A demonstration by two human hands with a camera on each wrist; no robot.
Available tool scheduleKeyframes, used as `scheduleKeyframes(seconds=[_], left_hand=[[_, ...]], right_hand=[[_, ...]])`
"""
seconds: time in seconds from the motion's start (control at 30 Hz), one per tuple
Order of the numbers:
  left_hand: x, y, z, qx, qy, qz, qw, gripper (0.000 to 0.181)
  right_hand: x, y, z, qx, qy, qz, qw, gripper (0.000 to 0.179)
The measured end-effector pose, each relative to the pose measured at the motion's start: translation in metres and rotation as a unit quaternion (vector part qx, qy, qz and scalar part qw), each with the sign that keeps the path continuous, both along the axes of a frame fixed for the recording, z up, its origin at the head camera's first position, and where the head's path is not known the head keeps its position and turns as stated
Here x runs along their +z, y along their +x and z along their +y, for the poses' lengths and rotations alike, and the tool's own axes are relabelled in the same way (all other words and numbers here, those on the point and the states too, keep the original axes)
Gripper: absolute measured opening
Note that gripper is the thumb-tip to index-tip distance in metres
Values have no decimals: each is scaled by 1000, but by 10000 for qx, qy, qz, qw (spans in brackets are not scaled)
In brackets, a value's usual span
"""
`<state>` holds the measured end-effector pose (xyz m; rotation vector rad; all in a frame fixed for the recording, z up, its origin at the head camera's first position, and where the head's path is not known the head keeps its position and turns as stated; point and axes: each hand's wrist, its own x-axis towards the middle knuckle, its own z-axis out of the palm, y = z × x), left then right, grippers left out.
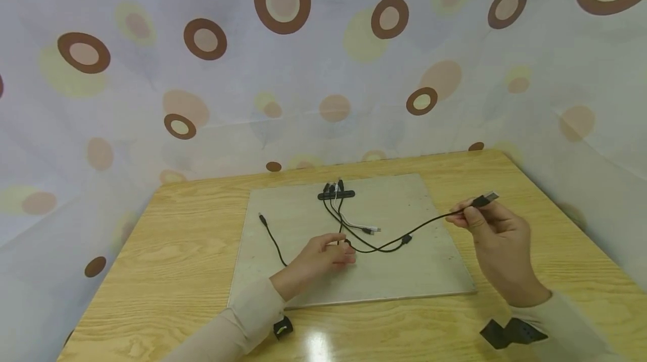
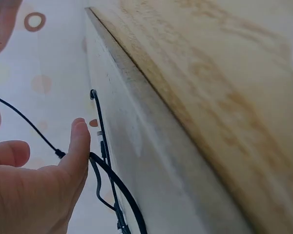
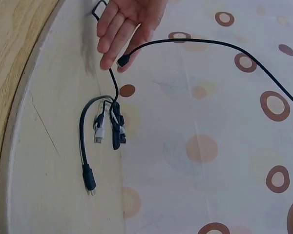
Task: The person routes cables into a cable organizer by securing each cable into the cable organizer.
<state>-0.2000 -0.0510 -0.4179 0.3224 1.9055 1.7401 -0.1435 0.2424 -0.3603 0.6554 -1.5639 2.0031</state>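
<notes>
My right hand (image 1: 500, 244) is raised at the right and pinches the USB plug (image 1: 484, 200) of a black charging cable (image 1: 429, 220), its metal end pointing up and outward. The cable sags leftward to my left hand (image 1: 320, 258), above the board. Between the left fingers sits the cable's small black end plug (image 3: 123, 60); the left wrist view hides most of it behind a finger. Under and beside this hand lie other black cables. A black cable holder (image 1: 336, 195) at the back of the board grips several plugs, black and white.
A pale flat board (image 1: 434, 278) lies on the wood-grain table (image 1: 162, 238). Loose cable ends rest on it: a black plug (image 1: 263, 219) at left, a white plug (image 1: 375, 229) and a black USB plug (image 1: 406, 238). A dotted cloth (image 1: 333, 59) hangs behind.
</notes>
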Motion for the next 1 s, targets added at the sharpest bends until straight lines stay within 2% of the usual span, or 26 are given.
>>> scheduleKeyframes(seconds=[0.1, 0.23, 0.33, 0.5, 0.6, 0.67, 0.87, 1.0], left_hand=[[-1, 0, -1, 7, 346, -114, 9993, 51], [-2, -2, -3, 36, 669, 6, 9978, 45], [-3, -3, -5, 210, 686, 138, 9973, 39], [-4, -3, -9, 600, 627, 101, 9962, 35], [-5, -3, -11, 771, 615, 80, 9951, 33], [-4, -3, -13, 873, 624, 49, 9942, 31], [-4, -3, -17, 961, 579, 179, 9935, 29], [-5, -3, -21, 990, 582, 243, 9931, 30]], right_hand=[[0, 0, -3, 203, -65, -96, 9997, 17], [-1, 1, -5, 256, -45, -344, 9991, 18], [-4, 0, -5, 212, 52, -463, 9987, 18], [-10, 0, -4, 169, 135, -551, 9982, 16], [-13, -1, -5, 316, -89, -776, 9964, 16], [-14, -3, -6, 439, -311, -1046, 9931, 17], [-16, -7, -11, 421, -722, -1922, 9778, 18], [-18, -10, -12, 593, -910, -2221, 9690, 19]])
